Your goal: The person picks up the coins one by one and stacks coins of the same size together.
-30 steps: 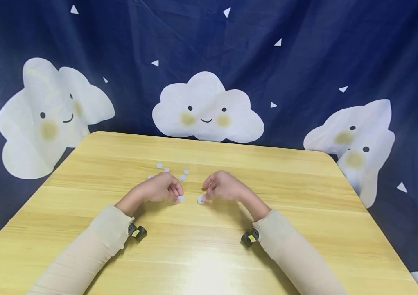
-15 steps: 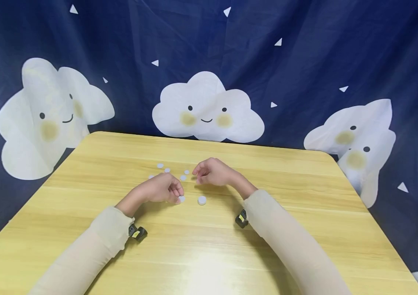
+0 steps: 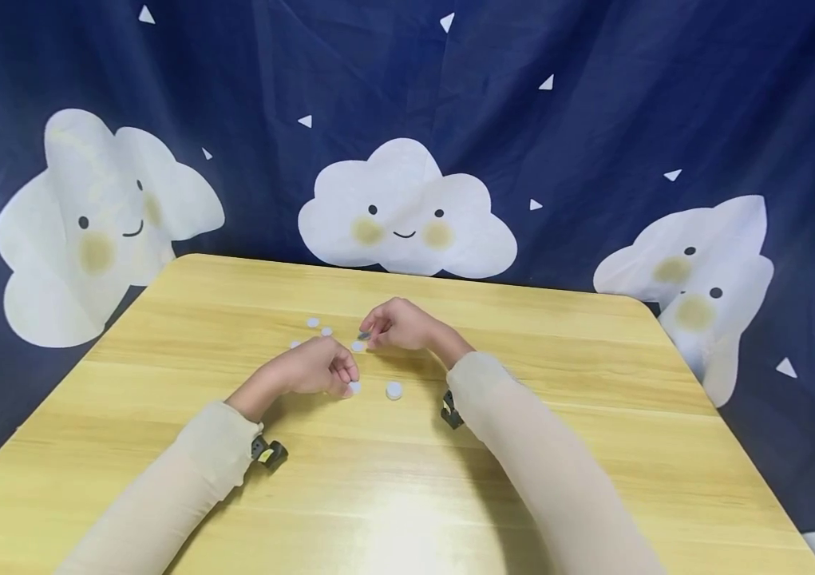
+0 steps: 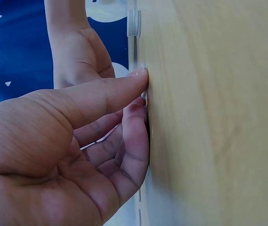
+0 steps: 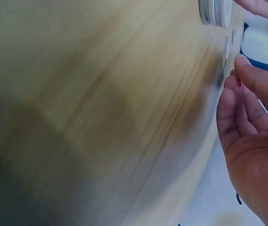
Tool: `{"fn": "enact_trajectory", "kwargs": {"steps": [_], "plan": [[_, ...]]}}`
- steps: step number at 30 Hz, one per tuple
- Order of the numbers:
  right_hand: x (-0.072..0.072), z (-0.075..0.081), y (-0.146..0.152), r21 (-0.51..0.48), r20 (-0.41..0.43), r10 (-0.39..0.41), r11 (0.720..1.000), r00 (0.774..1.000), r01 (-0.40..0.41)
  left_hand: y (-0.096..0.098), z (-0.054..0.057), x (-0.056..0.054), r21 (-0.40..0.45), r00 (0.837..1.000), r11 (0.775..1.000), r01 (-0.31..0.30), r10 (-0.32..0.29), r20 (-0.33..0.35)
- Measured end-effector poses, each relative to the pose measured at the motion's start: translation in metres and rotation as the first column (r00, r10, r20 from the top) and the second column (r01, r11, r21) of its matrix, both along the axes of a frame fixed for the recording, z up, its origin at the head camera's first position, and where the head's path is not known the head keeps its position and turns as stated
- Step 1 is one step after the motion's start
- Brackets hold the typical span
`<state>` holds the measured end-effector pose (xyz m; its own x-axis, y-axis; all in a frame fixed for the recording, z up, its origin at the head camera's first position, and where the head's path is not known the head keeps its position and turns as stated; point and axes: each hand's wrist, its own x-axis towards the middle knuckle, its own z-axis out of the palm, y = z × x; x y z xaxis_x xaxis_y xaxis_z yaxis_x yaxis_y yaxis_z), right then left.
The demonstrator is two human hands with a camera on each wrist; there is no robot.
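My left hand [image 3: 314, 367] rests low on the table and pinches a small flat white disc [image 3: 356, 387] between thumb and fingers. In the left wrist view the thumb of my left hand [image 4: 96, 141] hides most of that disc. Farther back, my right hand [image 3: 403, 323] has its thumb and fingertips round another small disc [image 3: 364, 336], which looks dark in their shadow. The right wrist view shows my right hand [image 5: 254, 113] with thumb and index tip close together. A short stack of white discs [image 3: 394, 390] stands right of the left fingertips.
Just in front of the right fingertips lies one white disc [image 3: 358, 346]. Left of it are other loose discs [image 3: 326, 331], one partly behind the left hand. All sit on a wooden table [image 3: 407, 471] before a dark blue cloud-patterned curtain [image 3: 407, 72].
My right hand has left the stack and moved back and left to a loose disc, its fingers closing in round it. My left hand has stayed in place with its disc.
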<state>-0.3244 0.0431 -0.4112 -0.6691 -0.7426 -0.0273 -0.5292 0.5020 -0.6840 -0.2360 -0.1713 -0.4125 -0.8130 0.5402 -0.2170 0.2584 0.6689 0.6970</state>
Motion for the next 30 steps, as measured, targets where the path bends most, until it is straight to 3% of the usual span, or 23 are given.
{"fn": "enact_trajectory", "kwargs": {"steps": [10,30], "plan": [[-0.002,-0.002,-0.007,0.043,0.023,0.041,0.998,0.999,-0.042,0.0,0.001,-0.001,0.002,1.0,1.0,0.011,-0.011,-0.011],[0.005,-0.001,-0.018,0.126,0.007,-0.011,0.992,1.0,0.01,0.0,0.0,0.0,0.023,1.0,1.0,0.003,-0.003,0.003]]}}
